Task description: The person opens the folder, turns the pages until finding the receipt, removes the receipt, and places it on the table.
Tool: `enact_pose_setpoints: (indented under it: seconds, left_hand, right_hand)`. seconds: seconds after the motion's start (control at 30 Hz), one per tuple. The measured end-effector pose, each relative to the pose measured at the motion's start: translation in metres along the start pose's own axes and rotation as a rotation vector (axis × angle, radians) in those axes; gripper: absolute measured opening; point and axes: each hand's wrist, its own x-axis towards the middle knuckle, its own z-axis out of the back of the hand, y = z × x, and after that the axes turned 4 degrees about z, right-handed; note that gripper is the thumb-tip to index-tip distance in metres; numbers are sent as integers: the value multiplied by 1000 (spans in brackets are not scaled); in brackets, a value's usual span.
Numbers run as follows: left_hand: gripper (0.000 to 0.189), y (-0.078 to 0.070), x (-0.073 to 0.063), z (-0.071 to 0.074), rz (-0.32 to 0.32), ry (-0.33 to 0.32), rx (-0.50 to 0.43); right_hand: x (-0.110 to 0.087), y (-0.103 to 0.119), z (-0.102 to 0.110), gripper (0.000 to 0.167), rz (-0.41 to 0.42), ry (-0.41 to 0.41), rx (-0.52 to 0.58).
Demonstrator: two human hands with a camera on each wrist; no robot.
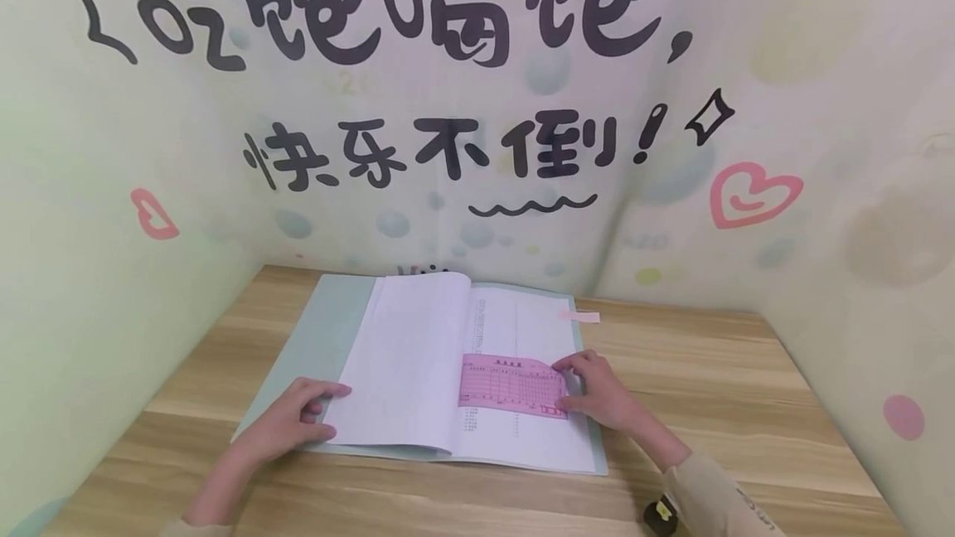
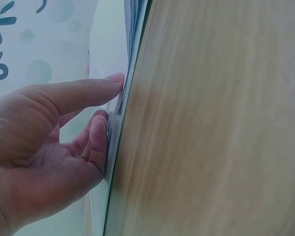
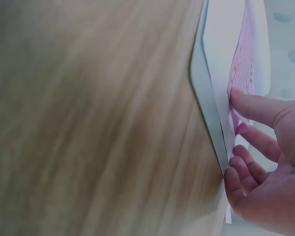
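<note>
A light blue-green folder (image 1: 317, 338) lies open on the table, with white pages turned to its left side (image 1: 403, 363). On the printed right page (image 1: 525, 321) lies a pink form slip (image 1: 507, 388) with a ruled grid. My right hand (image 1: 600, 392) pinches the slip's right end; in the right wrist view the thumb is on the slip (image 3: 242, 69) and a pink corner bends up by the forefinger. My left hand (image 1: 291, 421) rests at the left edge of the turned pages, thumb and fingers apart, touching paper and folder. A pale pink paper tab (image 1: 582, 317) sticks out at the upper right.
The wooden table (image 1: 716, 388) stretches out on both sides of the folder. A small black object with a yellow mark (image 1: 661, 514) sits near the front, beside my right sleeve. A wall covering with black lettering (image 1: 477, 147) rises directly behind the table.
</note>
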Motion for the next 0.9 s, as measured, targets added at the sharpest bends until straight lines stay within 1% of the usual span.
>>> enact_pose_setpoints:
  seconds: [0.13, 0.2, 0.43, 0.53, 0.63, 0.77, 0.9]
  left_hand:
    - [53, -1, 1, 0, 10, 6, 2]
    - [53, -1, 1, 0, 14, 10, 2]
    - [53, -2, 0, 0, 14, 8, 1]
    - [53, -2, 0, 0, 14, 6, 0]
    - [54, -2, 0, 0, 14, 7, -1]
    - [53, -1, 0, 0, 9, 6, 1]
    - [53, 0, 0, 0, 3, 4, 0]
  right_hand:
    - [0, 1, 1, 46, 19, -6, 8]
    - [1, 2, 1, 47, 12, -3, 25]
    - [1, 2, 0, 53, -20, 11, 126]
    - [1, 1, -1, 59, -34, -8, 157]
    - [-1, 1, 0, 61, -44, -31, 202]
    - [-3, 1, 0, 57, -42, -60, 257]
    - [-4, 0, -1, 49, -38, -82, 267]
